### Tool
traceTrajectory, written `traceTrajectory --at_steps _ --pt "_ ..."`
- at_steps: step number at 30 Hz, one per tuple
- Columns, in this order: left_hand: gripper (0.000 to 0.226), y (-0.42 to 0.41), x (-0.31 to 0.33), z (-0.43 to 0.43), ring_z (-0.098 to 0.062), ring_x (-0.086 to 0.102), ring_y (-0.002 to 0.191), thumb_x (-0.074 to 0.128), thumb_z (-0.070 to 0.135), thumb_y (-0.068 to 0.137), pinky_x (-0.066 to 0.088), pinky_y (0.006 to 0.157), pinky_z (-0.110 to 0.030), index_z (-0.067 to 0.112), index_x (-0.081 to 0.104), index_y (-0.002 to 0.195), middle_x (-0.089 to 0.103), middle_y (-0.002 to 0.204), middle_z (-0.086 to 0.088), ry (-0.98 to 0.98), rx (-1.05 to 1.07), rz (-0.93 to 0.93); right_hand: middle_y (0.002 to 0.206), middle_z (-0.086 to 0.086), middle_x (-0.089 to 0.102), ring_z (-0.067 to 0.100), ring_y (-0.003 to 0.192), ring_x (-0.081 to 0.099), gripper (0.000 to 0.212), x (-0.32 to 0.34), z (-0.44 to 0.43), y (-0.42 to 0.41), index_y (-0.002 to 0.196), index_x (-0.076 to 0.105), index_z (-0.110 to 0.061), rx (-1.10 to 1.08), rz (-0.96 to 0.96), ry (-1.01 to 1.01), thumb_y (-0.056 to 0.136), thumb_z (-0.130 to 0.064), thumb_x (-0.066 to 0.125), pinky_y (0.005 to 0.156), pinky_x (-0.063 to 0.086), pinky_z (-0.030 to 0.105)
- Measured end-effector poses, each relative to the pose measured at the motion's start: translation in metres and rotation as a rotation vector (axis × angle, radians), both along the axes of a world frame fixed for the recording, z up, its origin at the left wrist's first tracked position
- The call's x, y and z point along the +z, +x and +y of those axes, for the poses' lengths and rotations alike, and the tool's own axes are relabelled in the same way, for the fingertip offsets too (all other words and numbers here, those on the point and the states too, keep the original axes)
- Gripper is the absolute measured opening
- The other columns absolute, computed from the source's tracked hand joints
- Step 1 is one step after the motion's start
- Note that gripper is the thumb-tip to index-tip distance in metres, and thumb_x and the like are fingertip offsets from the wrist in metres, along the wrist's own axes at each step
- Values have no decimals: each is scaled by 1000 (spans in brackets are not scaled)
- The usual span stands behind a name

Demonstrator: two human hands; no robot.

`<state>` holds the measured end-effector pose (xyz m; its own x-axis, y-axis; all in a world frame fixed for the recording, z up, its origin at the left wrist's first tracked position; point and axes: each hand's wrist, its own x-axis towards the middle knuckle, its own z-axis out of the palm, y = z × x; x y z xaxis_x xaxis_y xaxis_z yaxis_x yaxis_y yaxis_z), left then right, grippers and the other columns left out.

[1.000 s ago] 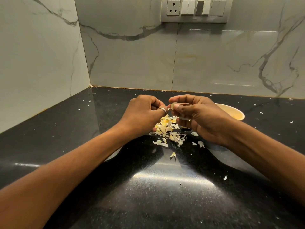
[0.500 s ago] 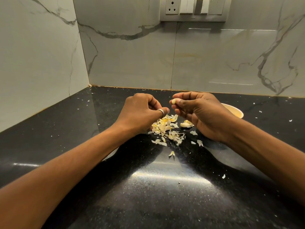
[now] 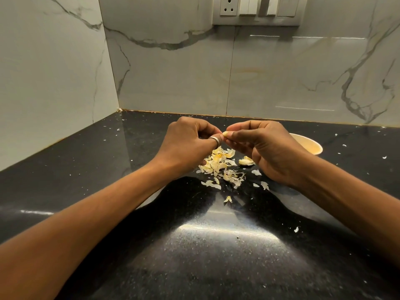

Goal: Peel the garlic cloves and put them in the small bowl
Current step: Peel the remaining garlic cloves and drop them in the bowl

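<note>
hands: right hand, fingers curled, pinches a small pale-yellow garlic clove at its fingertips, held up above the surface; left hand, fingers curled, plain silver ring on one finger, has thumb and forefinger closed on the clove's near end. change: one second ago both hands were joined on the clove; half a second ago they stood apart, the clove in the right hand alone; now the left hand has come back to it. judged meaning: one strip of skin came off and a fresh pull is starting, so this clove is part-peeled and not yet ready for the bowl. below the hands: loose heap of papery cream and yellow garlic skins on the glossy black speckled stone surface; one larger curled husk just right of the heap, beside the right hand, plain to see since the hands parted; small flakes scattered further out. container: small round cream-coloured bowl, on the surface behind the right wrist, well apart from the clove; only its far rim and a slice of inner wall show, that slice bare; the rest is hidden by the hand, contents cannot be told. beyond: grey-veined marble-look wall tiles; grey switch plate with socket at top.
</note>
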<state>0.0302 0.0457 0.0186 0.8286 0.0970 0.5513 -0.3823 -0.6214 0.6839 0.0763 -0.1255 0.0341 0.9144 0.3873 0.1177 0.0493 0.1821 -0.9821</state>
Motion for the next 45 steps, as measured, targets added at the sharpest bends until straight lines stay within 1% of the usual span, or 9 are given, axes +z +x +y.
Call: traceTrajectory --at_steps 6,12,18,24,33,37,40,43,45 --pt "8 -1 1 2 -16 69 59 73 19 91 60 51 -31 13 77 94 70 69 -1 48 13 -13 98 20 74 28 96 74 12 0 -1 -2 96 71 1 -20 -101 -129 86 8 68 88 60 31" --pt "6 -2 1 -1 -15 68 54 73 17 90 60 54 -36 14 77 87 67 61 5 93 39 -32 97 18 76 25 92 74 16 0 -1 -4 96 74 -2 -27 -196 -213 85 9 68 82 61 27" --pt "8 -2 2 1 -17 70 60 70 17 91 61 51 -33 13 75 85 68 66 -2 35 21 11 100 21 75 25 88 72 15 -1 1 -3 100 73 1 62 -71 -93 88 7 66 86 61 32" --pt "10 0 2 2 -9 68 58 69 14 92 56 48 -24 18 74 84 70 70 -1 -15 50 32 97 18 73 18 80 71 20 3 -4 -3 112 69 4 113 52 -17 95 1 60 68 60 24" --pt "6 0 2 3 -5 68 62 75 19 89 61 55 -30 20 75 94 71 79 7 43 75 41 90 16 72 18 76 70 21 7 -4 -2 110 68 6 105 86 -1 94 -5 62 67 61 23" --pt "19 1 1 4 -3 60 59 82 24 82 59 65 -35 28 64 80 65 81 11 74 117 29 88 13 74 15 75 70 14 12 -9 -1 102 71 1 88 17 -51 94 -6 62 67 60 21" --pt "30 3 1 4 -4 55 64 84 27 81 55 75 -37 29 56 69 59 72 12 84 149 49 97 15 75 18 85 71 12 19 -15 3 101 72 -1 51 -96 -138 92 -5 65 76 60 24" --pt "33 2 2 2 -13 65 79 83 29 80 56 80 -39 27 55 63 58 72 11 107 167 77 103 17 74 22 92 71 12 28 -24 6 101 72 -1 -28 -267 -306 91 -4 68 83 61 26" --pt "34 0 2 0 -12 65 75 83 31 80 56 80 -39 27 55 62 59 70 11 127 176 77 99 14 74 21 93 71 12 34 -31 7 102 72 -2 -71 -377 -420 91 -5 68 82 60 23"
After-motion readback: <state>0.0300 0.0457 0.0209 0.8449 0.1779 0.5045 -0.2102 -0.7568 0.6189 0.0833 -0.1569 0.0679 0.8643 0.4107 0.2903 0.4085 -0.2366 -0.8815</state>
